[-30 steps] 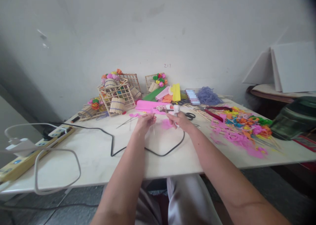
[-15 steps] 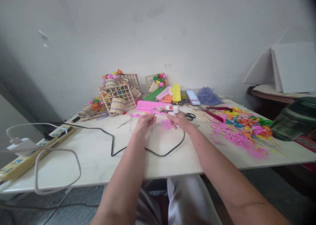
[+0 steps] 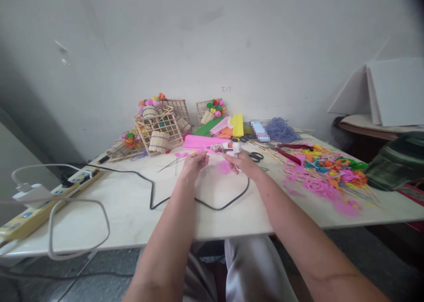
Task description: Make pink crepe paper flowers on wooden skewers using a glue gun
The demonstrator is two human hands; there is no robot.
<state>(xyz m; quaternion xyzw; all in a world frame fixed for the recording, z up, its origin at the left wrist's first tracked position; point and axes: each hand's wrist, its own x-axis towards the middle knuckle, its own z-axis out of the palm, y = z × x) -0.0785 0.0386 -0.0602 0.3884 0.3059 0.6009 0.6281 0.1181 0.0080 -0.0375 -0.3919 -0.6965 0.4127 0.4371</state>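
My left hand (image 3: 195, 164) is pinched on a thin wooden stick (image 3: 206, 171) that hangs down from its fingers, with a small pink piece at the top. My right hand (image 3: 243, 161) is closed round a white glue gun (image 3: 228, 148), whose nozzle points left toward the stick's top. The gun's black cord (image 3: 212, 204) loops across the white table (image 3: 132, 213) toward the left. Both hands hover above the table's middle, close together.
Wooden stick baskets with foam flowers (image 3: 157, 127) stand at the back. Pink foam sheets (image 3: 202, 141), scissors (image 3: 255, 156), red pliers (image 3: 291, 154) and a heap of coloured foam flowers and scraps (image 3: 327, 173) lie to the right. A yellow power strip (image 3: 43, 202) sits far left.
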